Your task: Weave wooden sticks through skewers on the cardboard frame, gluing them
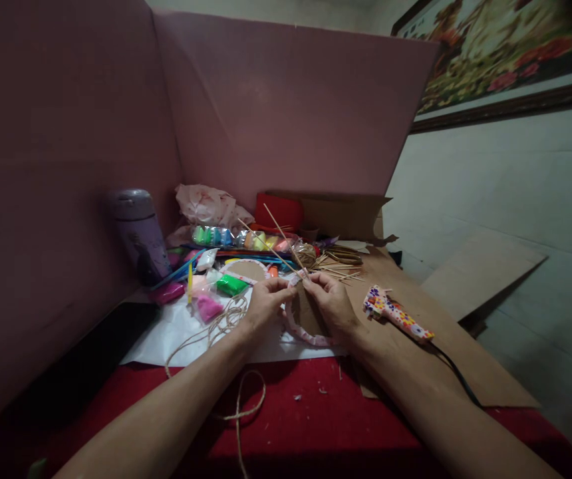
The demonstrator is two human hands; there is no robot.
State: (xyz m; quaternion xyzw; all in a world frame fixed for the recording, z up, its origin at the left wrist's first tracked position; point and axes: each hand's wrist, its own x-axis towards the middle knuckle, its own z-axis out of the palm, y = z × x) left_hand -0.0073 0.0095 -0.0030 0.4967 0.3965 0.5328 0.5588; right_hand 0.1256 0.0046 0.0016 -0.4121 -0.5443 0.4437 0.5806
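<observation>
the left hand (pixel 269 303) is pinching the ring (pixel 310 338); the right hand (pixel 333 303) is pinching the sticks (pixel 279 228). soft, steady pinching is likely stopping slips.

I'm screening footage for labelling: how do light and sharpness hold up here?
Head view: dim overall, nearly black at lower left; head view: white paper noticeably brighter; head view: framed picture soft, darkening toward the upper-right corner; head view: thin skewers legible at left hand and right hand.
</observation>
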